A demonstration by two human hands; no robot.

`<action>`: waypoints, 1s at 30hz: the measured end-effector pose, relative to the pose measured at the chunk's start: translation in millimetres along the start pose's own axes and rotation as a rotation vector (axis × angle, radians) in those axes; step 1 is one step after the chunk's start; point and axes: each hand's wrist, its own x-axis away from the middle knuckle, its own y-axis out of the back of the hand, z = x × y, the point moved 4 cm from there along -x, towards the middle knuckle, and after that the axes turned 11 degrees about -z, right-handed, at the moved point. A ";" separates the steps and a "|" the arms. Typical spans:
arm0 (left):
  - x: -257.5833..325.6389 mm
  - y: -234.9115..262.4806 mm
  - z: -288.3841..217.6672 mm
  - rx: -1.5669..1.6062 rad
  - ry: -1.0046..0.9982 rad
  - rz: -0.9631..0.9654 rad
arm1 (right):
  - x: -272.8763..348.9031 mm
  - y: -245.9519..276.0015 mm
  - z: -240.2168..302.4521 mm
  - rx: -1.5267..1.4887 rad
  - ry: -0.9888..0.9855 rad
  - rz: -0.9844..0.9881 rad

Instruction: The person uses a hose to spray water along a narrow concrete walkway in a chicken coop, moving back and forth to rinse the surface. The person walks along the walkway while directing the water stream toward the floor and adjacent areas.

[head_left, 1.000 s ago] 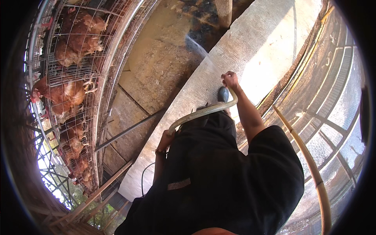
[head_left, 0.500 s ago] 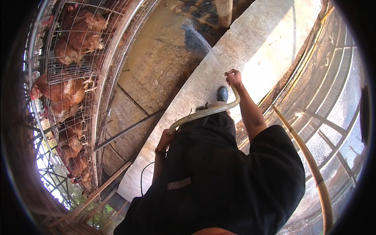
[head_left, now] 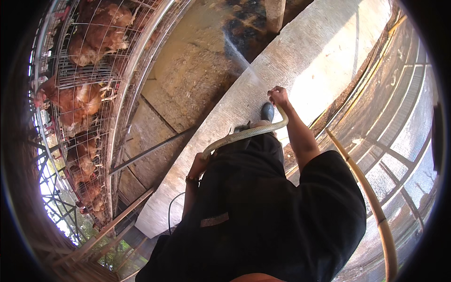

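Concrete walkway (head_left: pixel 291 58), hose (head_left: pixel 249 133), spray (head_left: pixel 240 57) — narrower now

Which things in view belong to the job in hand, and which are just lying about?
In use:
- hose, held by left hand and right hand
- water spray

Just around:
- hens in cage
- bamboo pole
- dark bar

Looks steeply down from the wearer's head, in one wide fisheye view. Faces past the black shirt (head_left: pixel 282 207), nearest and large at lower centre, toward the boot (head_left: pixel 267 112) and pale walkway (head_left: pixel 296 61) farther below. Catches the left hand (head_left: pixel 199 164) just left of centre and the right hand (head_left: pixel 278 96) above centre, at middle range. Bends the wire cages (head_left: pixel 94 77) along the left rim and the mesh wall (head_left: pixel 416 131) along the right, inside dark corners.
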 end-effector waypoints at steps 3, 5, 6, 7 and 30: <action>1.6 1.3 -0.8 -0.044 0.032 0.011 | -1.5 -1.9 -2.9 0.011 0.004 0.014; 1.9 1.6 -2.2 -0.046 0.036 0.017 | -1.9 -3.0 -4.5 0.024 0.006 0.020; 1.9 2.2 -3.0 -0.030 0.033 0.017 | -1.6 -4.0 -5.2 0.033 0.007 0.023; 2.1 2.4 -3.7 -0.020 0.030 0.016 | -1.0 -5.0 -6.3 0.036 0.004 0.029; 0.9 6.7 -4.7 0.027 0.016 -0.036 | 6.2 -14.8 0.9 -0.023 0.024 0.022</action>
